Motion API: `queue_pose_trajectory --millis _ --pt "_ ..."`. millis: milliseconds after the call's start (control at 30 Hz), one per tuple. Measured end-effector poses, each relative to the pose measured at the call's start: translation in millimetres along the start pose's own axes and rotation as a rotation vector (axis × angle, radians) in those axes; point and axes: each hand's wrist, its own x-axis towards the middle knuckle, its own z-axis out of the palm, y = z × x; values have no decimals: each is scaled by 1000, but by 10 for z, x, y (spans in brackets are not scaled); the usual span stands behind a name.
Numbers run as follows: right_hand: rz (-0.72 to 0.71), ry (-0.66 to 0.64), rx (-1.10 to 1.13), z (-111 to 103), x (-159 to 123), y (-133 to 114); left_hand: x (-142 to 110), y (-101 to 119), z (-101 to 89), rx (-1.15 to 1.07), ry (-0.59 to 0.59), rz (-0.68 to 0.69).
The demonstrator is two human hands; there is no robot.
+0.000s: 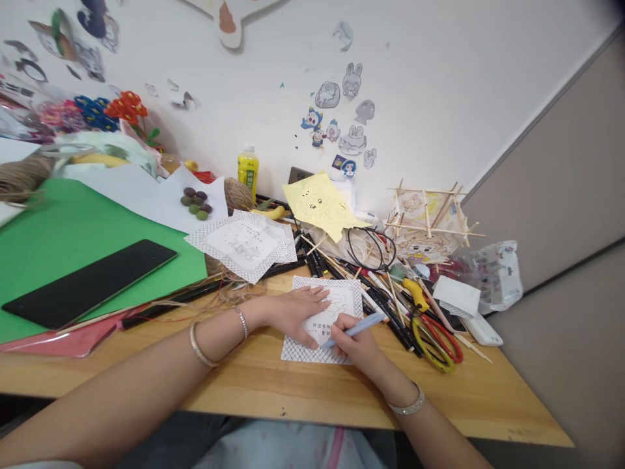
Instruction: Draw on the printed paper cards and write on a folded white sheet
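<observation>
A white sheet of paper [297, 352] with a cross-hatched border, a line drawing and handwritten characters lies on the wooden table. My left hand [297, 312] rests flat on its left part, fingers stretched out. In my right hand [359, 345] is a light blue pen [364, 324], pinched between the fingers and tilted, its tip at the paper near the handwriting. Part of the drawing is hidden under my hands. Just beyond lies a second hatched sheet [244, 244] with a drawing on it.
Markers and wooden sticks crowd the right, with scissors [432, 342] near them. A stick frame [427, 221] stands behind. A yellow drawing [317, 203] and a bottle [248, 170] are at the back. Left lie green paper [73, 221] and a black flat device [92, 280].
</observation>
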Motion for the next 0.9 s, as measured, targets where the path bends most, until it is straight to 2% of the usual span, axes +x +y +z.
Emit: queue_pose_trajectory --millis 900 --pt "61 13 70 -8 -18 -74 -22 41 -42 0 -4 -9"
